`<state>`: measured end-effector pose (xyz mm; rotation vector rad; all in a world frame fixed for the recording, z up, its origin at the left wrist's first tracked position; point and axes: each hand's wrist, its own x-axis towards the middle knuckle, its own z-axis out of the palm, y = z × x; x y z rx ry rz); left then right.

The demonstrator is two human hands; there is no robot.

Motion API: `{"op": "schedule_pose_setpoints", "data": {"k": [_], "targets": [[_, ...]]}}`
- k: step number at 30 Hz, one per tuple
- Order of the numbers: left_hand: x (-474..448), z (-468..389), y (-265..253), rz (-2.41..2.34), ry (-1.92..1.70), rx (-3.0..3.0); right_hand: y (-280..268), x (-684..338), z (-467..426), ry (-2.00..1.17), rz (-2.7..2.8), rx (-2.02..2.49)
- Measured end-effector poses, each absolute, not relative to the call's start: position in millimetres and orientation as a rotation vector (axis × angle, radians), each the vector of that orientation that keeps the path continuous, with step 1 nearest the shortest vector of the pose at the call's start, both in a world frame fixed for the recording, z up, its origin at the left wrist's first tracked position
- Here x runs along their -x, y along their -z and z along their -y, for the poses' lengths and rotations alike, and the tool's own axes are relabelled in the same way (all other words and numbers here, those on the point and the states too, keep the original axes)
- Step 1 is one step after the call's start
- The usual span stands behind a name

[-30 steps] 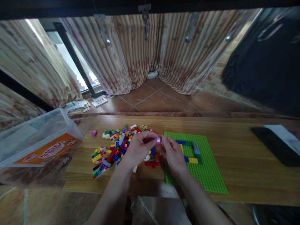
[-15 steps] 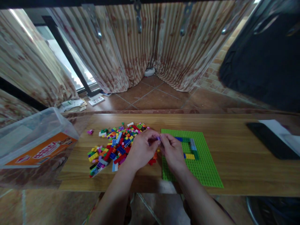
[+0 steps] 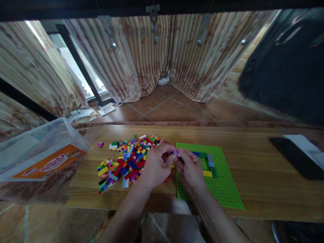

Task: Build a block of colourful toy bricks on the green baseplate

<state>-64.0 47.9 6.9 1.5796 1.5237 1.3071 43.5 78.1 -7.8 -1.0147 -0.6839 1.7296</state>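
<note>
Left hand and right hand: both grips pinching a small purple piece near the green baseplate's left edge. Brick outline on baseplate; loose bricks heaped left of it.

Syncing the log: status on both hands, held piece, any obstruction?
Left hand and right hand: fingertips together on small purplish piece. Right hand blocks view of part of green baseplate. Loose bricks beside left hand.

Home rm prob: curtains, tiled flr
</note>
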Motion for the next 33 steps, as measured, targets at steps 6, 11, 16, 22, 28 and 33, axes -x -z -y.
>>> {"op": "schedule_pose_setpoints", "data": {"k": [6,11,16,22,28,33], "targets": [[77,-51,-6,-1.284,-1.386,-1.204,15,-46,-82,-1.602,0.940,1.126],[99,-49,-18,-1.119,-1.481,-0.777,24,-48,-77,-1.134,1.743,1.131],[102,-47,-21,-1.053,-1.444,-0.641,32,-44,-70,-0.952,2.037,1.062],[107,-50,-18,-1.139,-1.459,-0.590,40,-42,-70,-0.848,2.175,1.116],[113,-51,-18,-1.207,-1.498,-0.550,34,-42,-68,-0.802,2.234,1.164],[114,-51,-19,-1.224,-1.489,-0.582,28,-44,-69,-0.828,2.131,1.113]]}}
